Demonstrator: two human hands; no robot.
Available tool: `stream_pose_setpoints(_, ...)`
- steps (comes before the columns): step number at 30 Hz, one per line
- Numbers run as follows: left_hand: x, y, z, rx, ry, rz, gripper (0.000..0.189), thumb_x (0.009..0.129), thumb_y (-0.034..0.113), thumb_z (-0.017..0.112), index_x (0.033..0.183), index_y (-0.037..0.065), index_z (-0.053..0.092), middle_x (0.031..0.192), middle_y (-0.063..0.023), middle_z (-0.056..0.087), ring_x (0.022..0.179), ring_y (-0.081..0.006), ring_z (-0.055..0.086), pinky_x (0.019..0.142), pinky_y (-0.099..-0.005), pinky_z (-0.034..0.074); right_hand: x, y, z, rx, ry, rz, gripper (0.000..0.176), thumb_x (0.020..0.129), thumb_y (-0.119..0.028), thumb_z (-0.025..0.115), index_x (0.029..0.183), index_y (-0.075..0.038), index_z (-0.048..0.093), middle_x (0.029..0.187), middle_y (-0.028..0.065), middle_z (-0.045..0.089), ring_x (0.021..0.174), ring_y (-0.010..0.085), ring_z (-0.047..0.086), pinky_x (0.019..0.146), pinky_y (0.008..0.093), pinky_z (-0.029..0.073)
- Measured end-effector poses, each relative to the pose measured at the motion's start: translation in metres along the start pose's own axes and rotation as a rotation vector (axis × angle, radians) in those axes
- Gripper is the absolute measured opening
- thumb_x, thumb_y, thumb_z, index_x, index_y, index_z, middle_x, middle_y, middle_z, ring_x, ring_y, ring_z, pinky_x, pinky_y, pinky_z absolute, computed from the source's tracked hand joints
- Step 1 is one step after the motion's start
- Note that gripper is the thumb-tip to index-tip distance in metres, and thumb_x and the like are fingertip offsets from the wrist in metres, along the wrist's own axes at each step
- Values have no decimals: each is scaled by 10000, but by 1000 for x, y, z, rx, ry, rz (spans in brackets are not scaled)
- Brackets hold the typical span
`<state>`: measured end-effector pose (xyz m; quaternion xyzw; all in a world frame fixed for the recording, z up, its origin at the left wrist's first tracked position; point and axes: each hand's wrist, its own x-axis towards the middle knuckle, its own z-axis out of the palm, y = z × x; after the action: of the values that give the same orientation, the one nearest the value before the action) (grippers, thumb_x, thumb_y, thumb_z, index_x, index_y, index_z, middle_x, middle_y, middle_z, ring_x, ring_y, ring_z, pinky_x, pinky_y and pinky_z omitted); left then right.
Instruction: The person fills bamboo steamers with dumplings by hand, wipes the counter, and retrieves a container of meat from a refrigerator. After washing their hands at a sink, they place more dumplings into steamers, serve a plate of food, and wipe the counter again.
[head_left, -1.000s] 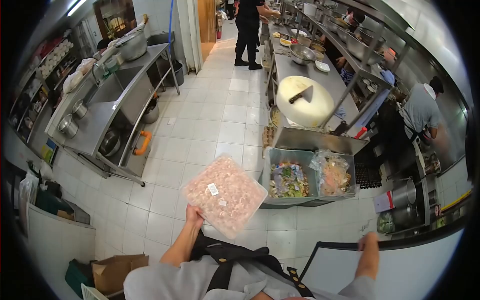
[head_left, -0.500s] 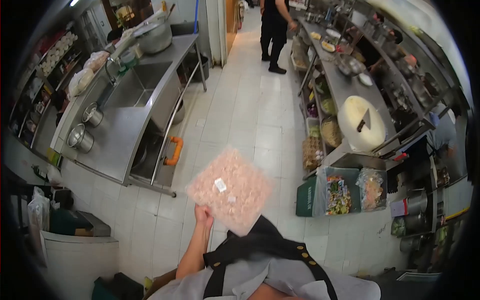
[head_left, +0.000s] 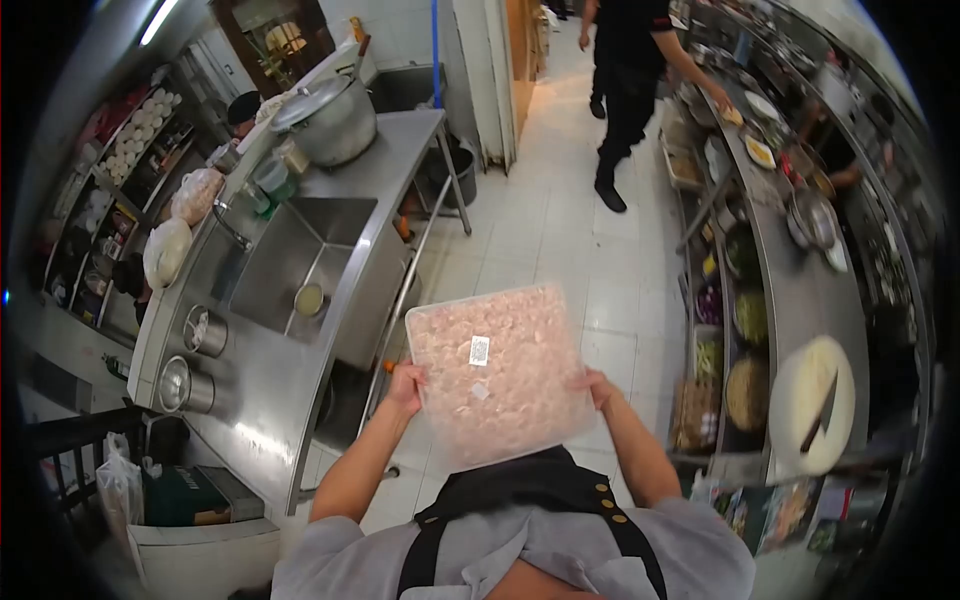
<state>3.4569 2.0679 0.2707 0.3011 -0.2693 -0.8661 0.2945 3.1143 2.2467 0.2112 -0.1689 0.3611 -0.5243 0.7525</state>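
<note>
A large square clear plastic tray of pale pink meat pieces (head_left: pixel 500 370) is held up in front of my black apron. Two small white labels are on its top face, one of them printed. My left hand (head_left: pixel 407 388) grips the tray's left edge, its fingers partly hidden. On the opposite edge, my right hand (head_left: pixel 597 387) is closed around the side. The tray is slightly tilted and hangs above the tiled floor, touching no counter.
To the left runs a steel counter with a sink (head_left: pixel 330 255), metal pots (head_left: pixel 187 387) and a big lidded pot (head_left: pixel 330 120). A person in black (head_left: pixel 632 90) walks ahead by the right counter, where a round chopping board (head_left: pixel 795 390) carries a knife (head_left: pixel 822 415).
The tray has turned flatter and more square to me. My right hand has come into view on its right edge. The view has shifted toward the sink, and the person in black is nearer.
</note>
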Motion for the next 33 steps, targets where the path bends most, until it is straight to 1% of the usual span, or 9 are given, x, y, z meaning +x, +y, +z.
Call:
stream_pose_setpoints(5,142,115,-11,-26,-105,-85,623,564,48,477,1174,-77,483,1099,-194,589,1020,-321,581,933,-419,457,108,-90,29,261,-20,-104,644,631,-44,560,1251,71,429,1109,197,580,986,319,597,883,426,488)
stream_pose_setpoints(7,194,154,2,385,54,424,521,666,82,540,1183,23,496,1076,-132,589,966,-255,588,841,-387,487,149,-138,35,127,148,-270,591,647,-48,529,1213,100,442,1033,208,597,916,319,618,846,428,510)
stream_pose_setpoints(10,233,191,15,416,463,453,410,760,141,552,1165,127,493,1033,-52,563,928,-180,553,688,-349,482,222,-218,7,75,169,-291,576,639,-48,526,1197,78,459,1022,193,596,904,319,616,837,429,515)
stream_pose_setpoints(12,302,155,-67,409,359,285,419,773,193,570,1180,150,477,1064,-28,539,944,-160,526,654,-351,468,269,-281,6,98,209,-370,579,637,-50,528,1199,69,457,1036,193,591,914,320,612,840,434,513)
stream_pose_setpoints(15,397,101,-60,681,421,-194,488,811,283,546,1274,155,457,1217,-43,515,1048,-219,530,760,-446,487,336,-372,-27,139,243,-431,592,634,-50,528,1211,55,445,1069,193,577,945,325,600,854,446,505)
stream_pose_setpoints(16,460,28,-122,744,225,65,471,834,259,529,1268,80,496,1223,-96,550,1051,-236,547,814,-415,479,352,-394,-41,157,234,-419,603,632,-48,526,1220,50,436,1089,194,570,964,329,593,866,454,497)
stream_pose_setpoints(24,686,89,-5,1225,-244,-429,407,843,234,529,1210,59,547,1166,-122,588,1021,-224,568,808,-386,480,474,-582,-138,345,375,-635,622,626,-44,521,1228,67,413,1127,216,551,1003,359,576,888,480,480)
stream_pose_setpoints(30,883,199,50,1425,-164,-413,365,850,216,529,1166,43,586,1123,-141,617,999,-214,584,804,-364,480,584,-763,-226,282,417,-732,714,634,-124,520,1290,99,346,1182,244,514,1052,379,550,935,457,448)
stream_pose_setpoints(33,971,341,209,1281,-7,-191,224,841,150,582,1012,18,644,854,-70,667,737,-127,597,674,-286,486,641,-856,-280,270,385,-636,725,631,-122,529,1304,75,344,1192,220,515,1063,358,546,935,455,448)
